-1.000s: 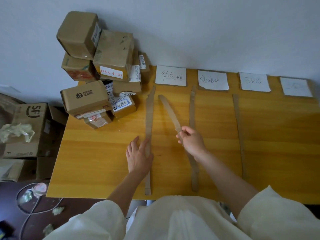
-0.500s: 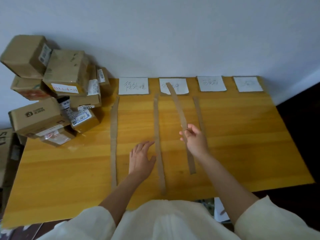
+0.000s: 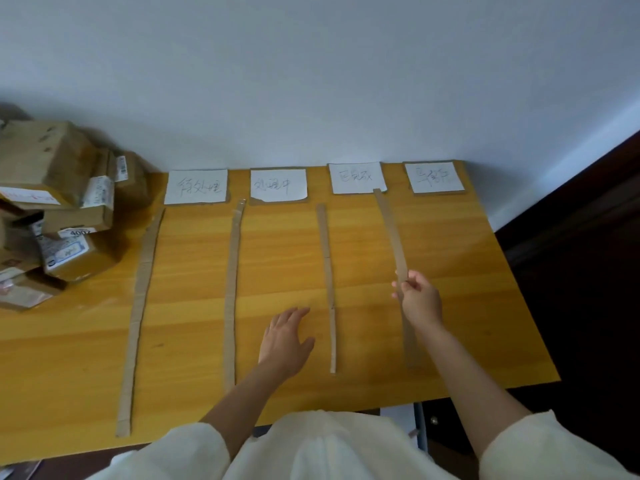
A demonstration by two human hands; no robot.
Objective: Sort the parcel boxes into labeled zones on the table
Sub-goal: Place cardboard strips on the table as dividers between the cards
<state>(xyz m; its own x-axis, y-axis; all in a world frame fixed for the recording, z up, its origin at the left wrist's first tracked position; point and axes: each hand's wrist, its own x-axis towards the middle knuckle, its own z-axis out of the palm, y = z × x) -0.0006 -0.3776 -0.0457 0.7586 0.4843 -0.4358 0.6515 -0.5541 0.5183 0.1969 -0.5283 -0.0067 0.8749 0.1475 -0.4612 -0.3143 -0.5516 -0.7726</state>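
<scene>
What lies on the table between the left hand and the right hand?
In the head view, one cardboard strip lies flat between the left hand and the right hand, which holds another strip.

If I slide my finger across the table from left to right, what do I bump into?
Pile of parcel boxes → first cardboard strip → second cardboard strip → left hand → third cardboard strip → fourth cardboard strip, pinched by the right hand.

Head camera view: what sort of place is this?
Probably a makeshift parcel-sorting spot in a plain room: brown cardboard parcel boxes piled against the wall, a yellow wooden table split by cardboard strips, with white handwritten paper labels.
</scene>
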